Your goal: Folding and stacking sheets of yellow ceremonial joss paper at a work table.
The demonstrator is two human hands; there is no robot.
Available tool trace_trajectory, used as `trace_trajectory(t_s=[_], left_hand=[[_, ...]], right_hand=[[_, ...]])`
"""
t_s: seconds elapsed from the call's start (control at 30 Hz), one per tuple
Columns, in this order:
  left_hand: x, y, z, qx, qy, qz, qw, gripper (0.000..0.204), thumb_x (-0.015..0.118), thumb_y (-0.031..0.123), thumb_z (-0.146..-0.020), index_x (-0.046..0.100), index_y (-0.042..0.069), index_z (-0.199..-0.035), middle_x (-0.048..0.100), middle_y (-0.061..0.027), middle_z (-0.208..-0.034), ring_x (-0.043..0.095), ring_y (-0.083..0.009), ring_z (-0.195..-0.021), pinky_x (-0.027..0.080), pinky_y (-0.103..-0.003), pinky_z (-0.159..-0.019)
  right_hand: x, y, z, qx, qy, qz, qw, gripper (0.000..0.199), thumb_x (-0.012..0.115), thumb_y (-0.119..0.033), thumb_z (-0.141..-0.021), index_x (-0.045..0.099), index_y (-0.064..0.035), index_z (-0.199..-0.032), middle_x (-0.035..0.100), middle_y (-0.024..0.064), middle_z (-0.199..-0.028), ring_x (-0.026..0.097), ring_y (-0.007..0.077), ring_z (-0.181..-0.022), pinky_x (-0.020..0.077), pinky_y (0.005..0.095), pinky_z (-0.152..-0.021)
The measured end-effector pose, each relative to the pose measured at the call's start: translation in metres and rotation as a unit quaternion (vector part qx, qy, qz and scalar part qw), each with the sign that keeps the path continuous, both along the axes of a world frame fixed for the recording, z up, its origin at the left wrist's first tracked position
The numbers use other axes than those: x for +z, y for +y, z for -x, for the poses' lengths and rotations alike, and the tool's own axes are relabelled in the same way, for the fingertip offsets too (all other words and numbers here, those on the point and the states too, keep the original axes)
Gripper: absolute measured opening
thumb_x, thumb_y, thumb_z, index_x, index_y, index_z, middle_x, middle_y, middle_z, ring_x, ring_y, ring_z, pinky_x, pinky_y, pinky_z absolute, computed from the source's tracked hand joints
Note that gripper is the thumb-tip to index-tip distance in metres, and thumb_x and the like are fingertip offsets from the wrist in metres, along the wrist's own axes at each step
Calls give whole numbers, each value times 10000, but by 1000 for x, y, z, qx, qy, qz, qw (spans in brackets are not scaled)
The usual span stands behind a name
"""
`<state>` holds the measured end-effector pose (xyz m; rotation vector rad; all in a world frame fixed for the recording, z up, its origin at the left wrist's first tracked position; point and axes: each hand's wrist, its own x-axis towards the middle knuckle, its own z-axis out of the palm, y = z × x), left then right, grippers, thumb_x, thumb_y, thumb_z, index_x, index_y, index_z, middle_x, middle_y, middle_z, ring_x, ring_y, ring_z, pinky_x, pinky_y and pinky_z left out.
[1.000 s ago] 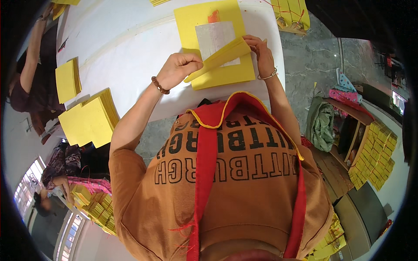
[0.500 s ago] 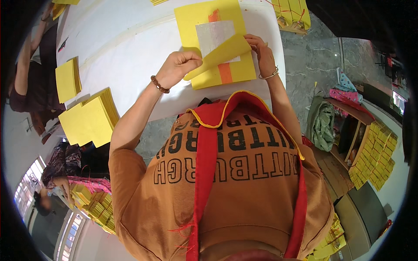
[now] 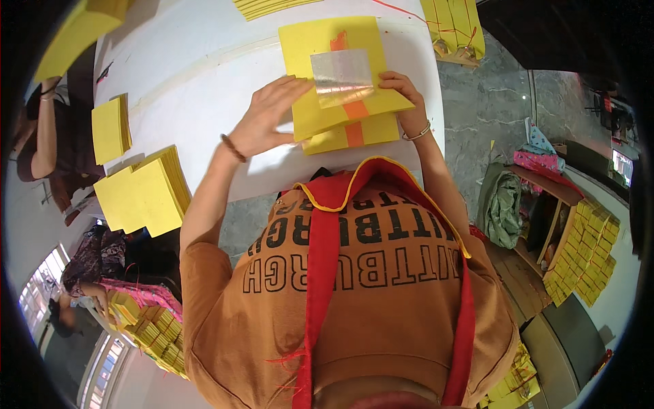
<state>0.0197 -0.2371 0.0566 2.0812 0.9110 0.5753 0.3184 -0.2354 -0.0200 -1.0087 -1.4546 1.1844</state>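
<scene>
In front of me on the white table lies yellow paper with a silvery foil square and an orange strip in its middle. The near edge of the top sheet is raised and curved, and another yellow sheet with an orange band shows below it. My left hand is at the sheet's left edge, fingers stretched out and thumb apart. At the right edge, my right hand grips the sheet with its fingers bent over the top; its thumb is mostly hidden.
Yellow paper stacks stand at the table's left edge, with a smaller one beyond. Another person's hand is below a yellow stack at far left. Tied yellow bundles lie off the table's far right corner.
The folded-over sheet now lies unfolded with its foil square showing. My left hand has changed from a pinch to stretched fingers. The other person's yellow stack has come into view at far left.
</scene>
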Motion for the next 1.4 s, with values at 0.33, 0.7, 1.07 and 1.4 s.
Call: trace_trajectory(t_s=[0.33, 0.7, 1.07, 1.4], left_hand=[[7, -23, -13, 104, 87, -271, 953, 303, 563, 137, -765, 610, 128, -1065, 562, -80, -1091, 507, -242, -992, 377, -352, -799], [-7, -30, -25, 300, -8, 114, 947, 202, 567, 197, -855, 619, 2, -854, 509, -94, -568, 486, -186, -520, 390, -310, -505], [-29, -14, -30, 361, -137, 292, 875, 199, 583, 181, -853, 584, -1, -772, 422, 39, -550, 349, -54, -489, 285, -229, -444], [-28, -11, -29, 360, -142, 340, 857, 181, 578, 206, -863, 545, 51, -775, 486, 48, -603, 371, -32, -524, 281, -193, -481]], right_hand=[[62, -6, -8, 25, -289, -212, 933, 221, 627, -37, -697, 611, -91, -911, 614, 35, -1031, 533, 271, -1027, 355, 360, -915], [57, -34, 13, -18, -220, 135, 966, 201, 628, -161, -789, 578, -47, -946, 604, 93, -907, 573, 208, -713, 428, 290, -614], [60, -21, 32, -133, -229, 82, 961, 336, 655, -118, -754, 598, -80, -1083, 534, 64, -732, 500, 139, -575, 421, 261, -542], [62, -21, 43, -189, -249, 57, 948, 289, 633, -105, -770, 618, -92, -1059, 546, 59, -741, 514, 153, -568, 428, 265, -539]])
